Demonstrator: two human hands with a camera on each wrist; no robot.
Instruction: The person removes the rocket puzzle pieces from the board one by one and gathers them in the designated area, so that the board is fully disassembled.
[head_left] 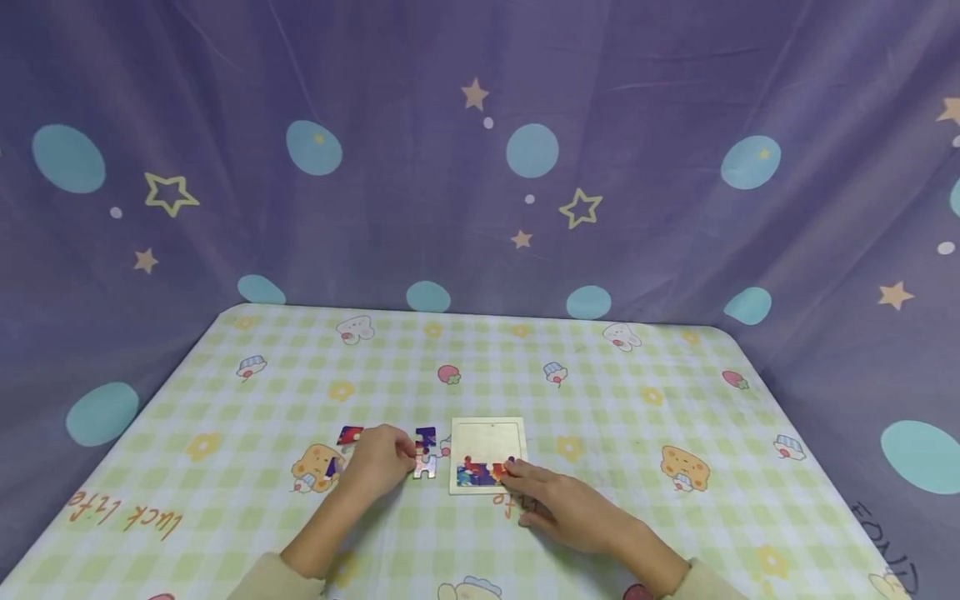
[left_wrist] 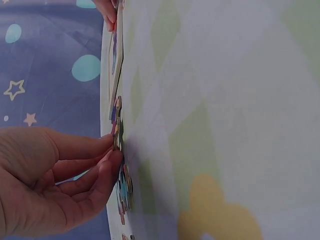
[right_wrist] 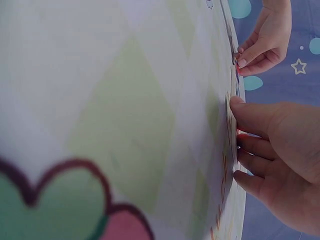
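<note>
Between its thumb and fingertips my left hand [head_left: 381, 460] pinches a jigsaw piece [left_wrist: 118, 131], just left of a square wooden puzzle tray [head_left: 487, 422]. Another dark purple piece [head_left: 426, 437] adjoins it on the far side. Assembled jigsaw pieces [head_left: 480, 474], coloured blue, purple and orange, fill the near part of the tray, while its far part shows bare wood. My right hand [head_left: 573, 510] rests with extended fingertips on the tray's right side and the pieces there, its thumb lower, near the tray's near right corner.
A red piece [head_left: 349, 435] lies beyond the left hand, and a purple piece [head_left: 332, 468] shows at its left, partly hidden. A green checked cloth [head_left: 645, 433] covers the table. Behind it hangs a purple curtain [head_left: 420, 225] with stars and blue spots.
</note>
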